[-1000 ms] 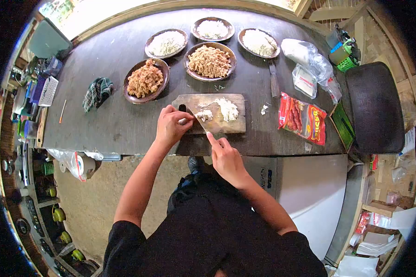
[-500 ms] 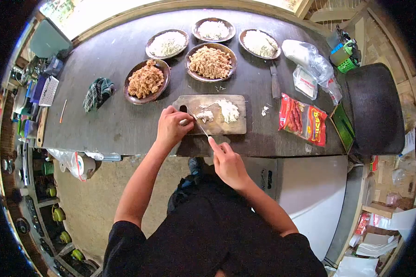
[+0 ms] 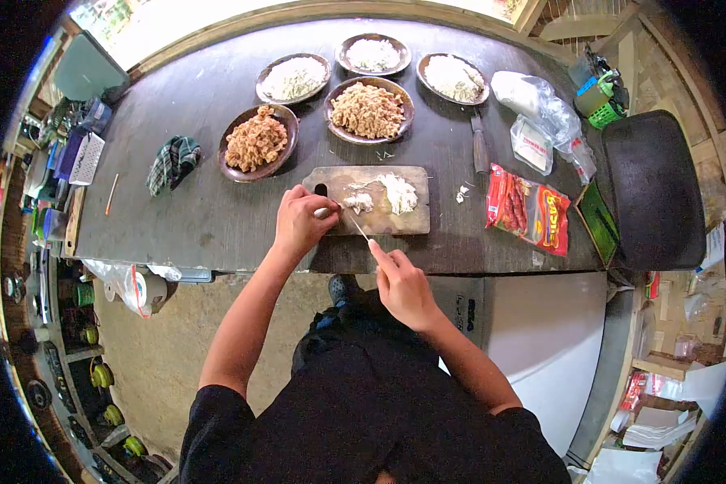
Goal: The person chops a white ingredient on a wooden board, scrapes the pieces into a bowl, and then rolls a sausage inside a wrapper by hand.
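My right hand [image 3: 405, 288] is wrapped round the handle of a knife [image 3: 361, 229], its thin blade slanting up and left over the near edge of a wooden cutting board [image 3: 419, 224]. At the board's left end, my left hand [image 3: 302, 218] pinches a small, pale, rounded piece [image 3: 323, 213] that its fingers partly cover; its kind does not show. Just right of the blade tip lies a small heap of white shreds [image 3: 360, 202]. A larger heap of white shreds [image 3: 399, 194] spreads farther right on the board.
Behind the board stand a bowl of brown crumbly food [image 3: 256, 141], a bowl of tan pieces [image 3: 369, 110] and three plates of white shreds [image 3: 293, 78]. Rightward lie another knife [image 3: 480, 149], a red sausage packet [image 3: 527, 210] and plastic bags [image 3: 544, 109]. A checked cloth [image 3: 173, 164] lies left.
The knife and my right hand have shifted slightly right and toward me, so the blade tip is farther from my left fingers. My left hand has stayed almost in place.
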The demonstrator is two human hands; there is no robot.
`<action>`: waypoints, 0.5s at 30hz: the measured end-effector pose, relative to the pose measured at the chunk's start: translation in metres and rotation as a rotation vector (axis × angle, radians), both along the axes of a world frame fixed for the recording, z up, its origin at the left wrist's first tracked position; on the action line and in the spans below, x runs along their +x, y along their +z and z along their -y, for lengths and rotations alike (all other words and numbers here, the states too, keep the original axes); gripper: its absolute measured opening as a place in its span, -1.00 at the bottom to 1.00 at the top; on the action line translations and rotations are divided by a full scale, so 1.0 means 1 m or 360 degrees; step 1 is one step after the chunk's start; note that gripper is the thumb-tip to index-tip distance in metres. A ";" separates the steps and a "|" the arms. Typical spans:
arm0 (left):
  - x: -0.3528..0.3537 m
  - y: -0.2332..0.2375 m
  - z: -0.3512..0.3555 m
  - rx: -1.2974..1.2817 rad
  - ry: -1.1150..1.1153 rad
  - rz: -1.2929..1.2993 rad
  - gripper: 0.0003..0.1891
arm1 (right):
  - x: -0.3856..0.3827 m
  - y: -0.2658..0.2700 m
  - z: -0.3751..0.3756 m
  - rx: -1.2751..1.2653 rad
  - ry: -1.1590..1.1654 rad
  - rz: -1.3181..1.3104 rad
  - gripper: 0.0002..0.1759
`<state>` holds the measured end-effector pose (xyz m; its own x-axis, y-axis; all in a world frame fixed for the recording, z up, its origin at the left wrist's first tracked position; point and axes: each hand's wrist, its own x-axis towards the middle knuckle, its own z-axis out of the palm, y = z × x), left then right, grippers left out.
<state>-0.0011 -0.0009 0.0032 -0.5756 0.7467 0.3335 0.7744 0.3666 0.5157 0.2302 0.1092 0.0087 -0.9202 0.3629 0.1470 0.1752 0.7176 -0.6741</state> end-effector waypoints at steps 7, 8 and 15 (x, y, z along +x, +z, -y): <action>-0.002 -0.004 0.002 -0.0062 0.0010 0.0001 -0.84 | -0.004 -0.001 0.006 0.0040 0.0029 -0.0001 -0.36; -0.001 -0.003 0.001 -0.0048 0.0004 0.0000 -0.84 | -0.006 0.000 0.006 0.0055 0.0023 0.0041 -0.37; -0.001 0.001 0.002 -0.0020 -0.0066 -0.0072 -0.86 | -0.016 -0.001 0.003 0.0134 -0.0004 0.0032 -0.39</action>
